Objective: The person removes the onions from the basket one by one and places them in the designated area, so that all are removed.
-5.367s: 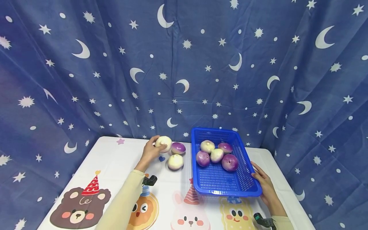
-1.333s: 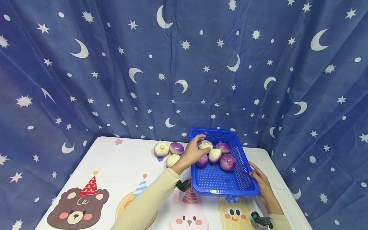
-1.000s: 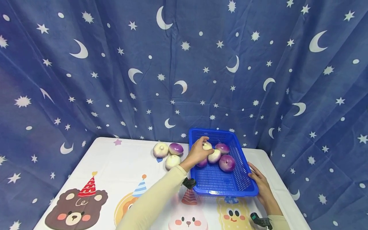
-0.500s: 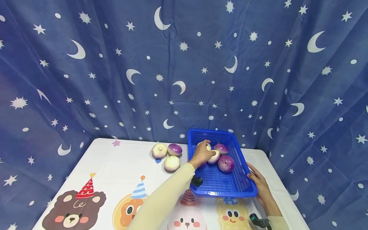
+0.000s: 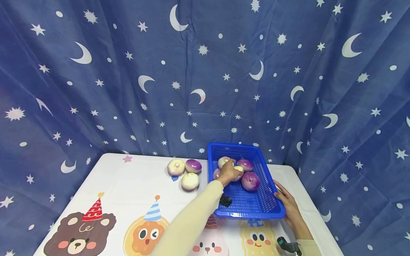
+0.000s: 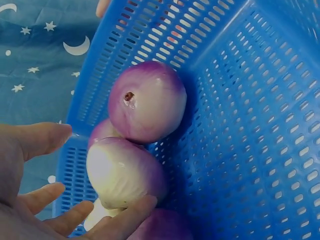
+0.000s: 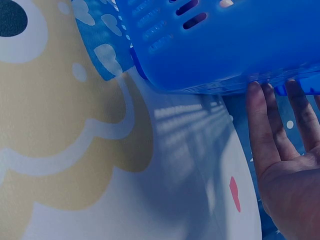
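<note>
While right fingers (image 7: 261,127) hold the slotted plastic basket (image 5: 250,215), round vegetables (image 5: 250,181) gleam.

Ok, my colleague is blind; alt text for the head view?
A person's left grip reaches into a blue basket holding five purple-and-white vegetables, the right grip touching its side. Three more vegetables lie on a cartoon-print tablecloth before a starry blue curtain.

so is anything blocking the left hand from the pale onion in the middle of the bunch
Nothing visible: the left hand is over the blue basket, with a fingertip overlapping the pale onion in the left wrist view. The frontmost purple onion sits beyond it, not between.
</note>
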Demonstrator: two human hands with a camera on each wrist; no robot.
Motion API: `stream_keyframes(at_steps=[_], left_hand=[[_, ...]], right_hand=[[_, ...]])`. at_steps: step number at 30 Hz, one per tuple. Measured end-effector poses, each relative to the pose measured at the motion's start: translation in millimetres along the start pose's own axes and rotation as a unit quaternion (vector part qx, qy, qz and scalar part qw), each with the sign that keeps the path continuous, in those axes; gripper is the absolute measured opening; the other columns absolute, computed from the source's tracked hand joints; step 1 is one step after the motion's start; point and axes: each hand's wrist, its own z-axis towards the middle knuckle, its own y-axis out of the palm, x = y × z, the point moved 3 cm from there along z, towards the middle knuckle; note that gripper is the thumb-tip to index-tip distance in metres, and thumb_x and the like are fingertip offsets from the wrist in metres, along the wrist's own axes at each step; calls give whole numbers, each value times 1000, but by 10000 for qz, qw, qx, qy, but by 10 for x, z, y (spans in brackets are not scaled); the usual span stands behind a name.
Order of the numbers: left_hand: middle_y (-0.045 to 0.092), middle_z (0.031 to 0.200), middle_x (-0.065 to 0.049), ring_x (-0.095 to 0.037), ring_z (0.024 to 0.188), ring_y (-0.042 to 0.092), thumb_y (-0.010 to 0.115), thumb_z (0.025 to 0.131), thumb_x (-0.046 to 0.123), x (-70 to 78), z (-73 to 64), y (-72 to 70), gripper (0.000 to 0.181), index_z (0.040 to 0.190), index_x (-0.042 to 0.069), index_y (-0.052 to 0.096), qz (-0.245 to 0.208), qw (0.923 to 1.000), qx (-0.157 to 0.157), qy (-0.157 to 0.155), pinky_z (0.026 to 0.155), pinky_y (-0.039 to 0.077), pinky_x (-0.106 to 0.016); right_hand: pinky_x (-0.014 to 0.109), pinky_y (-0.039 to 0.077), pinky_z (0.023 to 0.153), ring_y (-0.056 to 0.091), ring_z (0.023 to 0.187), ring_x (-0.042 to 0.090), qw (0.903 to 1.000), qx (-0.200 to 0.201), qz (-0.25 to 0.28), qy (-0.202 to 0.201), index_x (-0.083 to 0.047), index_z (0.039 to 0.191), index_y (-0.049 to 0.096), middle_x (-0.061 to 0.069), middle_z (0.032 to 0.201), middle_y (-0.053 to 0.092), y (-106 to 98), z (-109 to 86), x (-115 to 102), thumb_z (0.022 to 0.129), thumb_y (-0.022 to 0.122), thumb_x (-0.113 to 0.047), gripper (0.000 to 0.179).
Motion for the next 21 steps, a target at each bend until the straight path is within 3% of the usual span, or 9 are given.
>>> stream_keyframes(at_steps=[5,12,16,21], left_hand=[[63,126,-22,-31,108,62,79,67,6,-64,34,35,68,130,-1,56,173,9998,-7,-77,95,49,-35],[66,118,-19,-27,99,61,79,71,5,-113,43,113,65,131,-1,55,124,9996,-210,-111,90,50,-34],[69,112,-17,-29,100,63,79,70,6,-102,40,155,60,127,-1,60,591,9978,-276,127,91,50,-35],[69,105,-14,-28,105,56,81,68,12,-80,49,189,51,116,1,67,1300,9899,-364,426,94,42,-37]], right_hand=[[21,52,87,59,106,0,10000,30,-55,33,-27,154,31,-26,122,54,35,-4,4,100,56,-30,59],[22,52,87,60,107,1,10000,9,16,32,-26,154,31,-26,121,55,32,3,16,100,56,-29,60],[22,52,88,59,107,1,10000,-3,-15,85,-27,154,31,-26,122,53,28,3,27,99,57,-31,61],[23,53,88,59,107,1,10000,52,-27,57,-28,154,31,-22,125,52,14,4,21,100,57,-30,60]])
